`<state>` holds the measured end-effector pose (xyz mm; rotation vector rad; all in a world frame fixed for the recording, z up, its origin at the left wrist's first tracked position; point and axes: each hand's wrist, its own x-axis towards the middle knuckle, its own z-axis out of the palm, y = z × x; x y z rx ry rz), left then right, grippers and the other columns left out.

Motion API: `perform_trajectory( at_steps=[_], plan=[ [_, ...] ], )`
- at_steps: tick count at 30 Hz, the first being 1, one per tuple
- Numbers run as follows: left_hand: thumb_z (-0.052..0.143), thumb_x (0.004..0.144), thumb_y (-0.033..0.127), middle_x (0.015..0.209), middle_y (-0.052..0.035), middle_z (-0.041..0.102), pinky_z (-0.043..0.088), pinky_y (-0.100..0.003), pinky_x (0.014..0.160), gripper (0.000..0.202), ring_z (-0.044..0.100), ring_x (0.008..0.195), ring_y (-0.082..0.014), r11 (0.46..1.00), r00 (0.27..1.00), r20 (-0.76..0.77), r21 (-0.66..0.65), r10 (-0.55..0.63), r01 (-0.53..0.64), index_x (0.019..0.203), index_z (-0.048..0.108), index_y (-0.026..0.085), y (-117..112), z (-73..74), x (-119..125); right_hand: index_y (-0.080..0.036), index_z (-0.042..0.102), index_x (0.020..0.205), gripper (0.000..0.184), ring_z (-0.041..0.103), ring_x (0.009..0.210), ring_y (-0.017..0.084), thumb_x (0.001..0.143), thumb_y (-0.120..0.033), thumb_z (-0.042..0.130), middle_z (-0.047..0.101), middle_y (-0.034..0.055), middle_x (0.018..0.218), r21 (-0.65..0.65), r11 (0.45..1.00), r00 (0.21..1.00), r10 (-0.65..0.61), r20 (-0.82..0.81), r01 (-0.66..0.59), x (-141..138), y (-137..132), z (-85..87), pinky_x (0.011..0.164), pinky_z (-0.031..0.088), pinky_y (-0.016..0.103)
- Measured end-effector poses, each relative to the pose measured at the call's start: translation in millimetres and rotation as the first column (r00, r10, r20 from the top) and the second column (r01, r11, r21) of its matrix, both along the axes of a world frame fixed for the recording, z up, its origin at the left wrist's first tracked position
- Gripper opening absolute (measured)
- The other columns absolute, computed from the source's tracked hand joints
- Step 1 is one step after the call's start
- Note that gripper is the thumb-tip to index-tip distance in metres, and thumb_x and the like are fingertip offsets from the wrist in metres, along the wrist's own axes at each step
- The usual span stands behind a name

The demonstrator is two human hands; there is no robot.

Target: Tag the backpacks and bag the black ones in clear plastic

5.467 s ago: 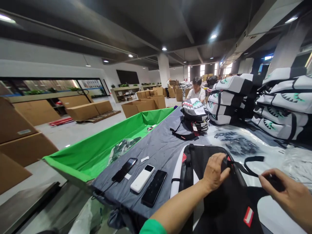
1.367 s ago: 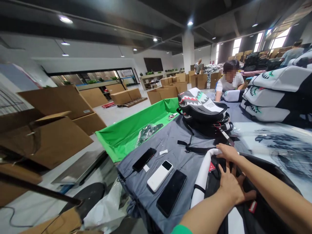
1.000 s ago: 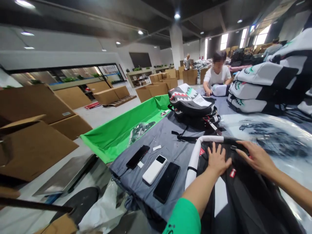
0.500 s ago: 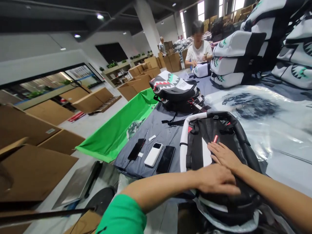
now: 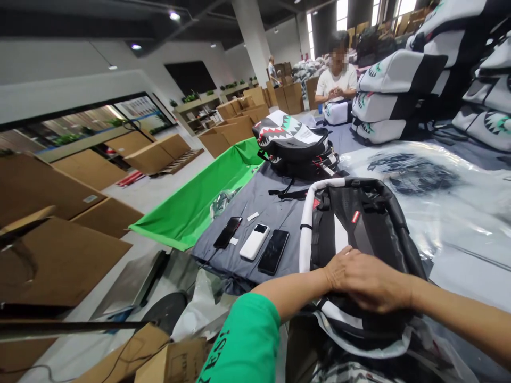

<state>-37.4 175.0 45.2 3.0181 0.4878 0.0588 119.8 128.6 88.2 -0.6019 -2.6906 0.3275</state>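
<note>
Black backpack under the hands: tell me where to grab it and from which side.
Probably by the left shoulder strap, reaching in from the left, over the white trim. The black backpack lies back panel up, so that strap sits exposed on top and runs lengthwise; the left hand and right hand cover its near end.

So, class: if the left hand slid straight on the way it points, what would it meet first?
The right hand: it overlaps the left hand on the backpack's near end, seemingly touching it; which lies on top is unclear.
</note>
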Motion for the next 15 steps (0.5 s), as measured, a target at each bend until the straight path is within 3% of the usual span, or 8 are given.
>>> perform_trajectory(
  at_steps=[2,5,11,15],
  plan=[
    [0.045,0.103,0.048,0.152,-0.0121,0.050,0.026,-0.057,0.120,0.052,0.040,0.141,-0.0352,0.989,0.989,0.054,0.037,0.139,-0.142,0.149,0.050,0.024,7,7.9,-7,-0.022,0.063,0.092,0.014,0.057,0.074,0.020,0.082,-0.027,0.054,0.065,0.0052,0.084,-0.085,0.975,0.970,0.215,0.112,-0.206,-12,-14,2.1,0.066,0.041,0.034],
    [0.042,0.095,0.074,0.168,-0.0101,0.025,0.014,-0.076,0.116,0.072,0.017,0.152,-0.0495,0.931,0.927,0.097,0.003,0.362,-0.364,0.158,0.033,0.040,11,11.2,-14,-0.020,0.058,0.088,0.013,0.052,0.066,0.019,0.078,-0.024,0.052,0.062,0.0045,0.080,-0.106,0.971,0.958,0.231,0.169,-0.216,-23,-22,-14.2,0.059,0.033,0.034],
    [0.037,0.090,0.083,0.171,-0.0072,0.016,0.017,-0.080,0.113,0.077,0.014,0.153,-0.0520,0.912,0.900,0.152,-0.092,0.409,-0.399,0.158,0.020,0.050,8,-6.1,-15,-0.023,0.046,0.079,0.011,0.047,0.063,0.019,0.069,-0.027,0.048,0.054,0.0017,0.070,0.036,0.977,0.978,0.209,-0.008,-0.208,-17,-15,-70.8,0.060,0.031,0.035],
    [0.041,0.091,0.080,0.170,-0.0052,0.020,0.018,-0.078,0.114,0.075,0.017,0.152,-0.0501,0.906,0.890,0.171,-0.053,0.422,-0.420,0.157,0.021,0.050,11,-8.2,-13,-0.024,0.040,0.074,0.010,0.045,0.060,0.018,0.066,-0.023,0.045,0.052,0.0002,0.066,0.124,0.982,0.987,0.149,-0.057,-0.142,-16,-11,-81.0,0.058,0.031,0.034]
  ],
)
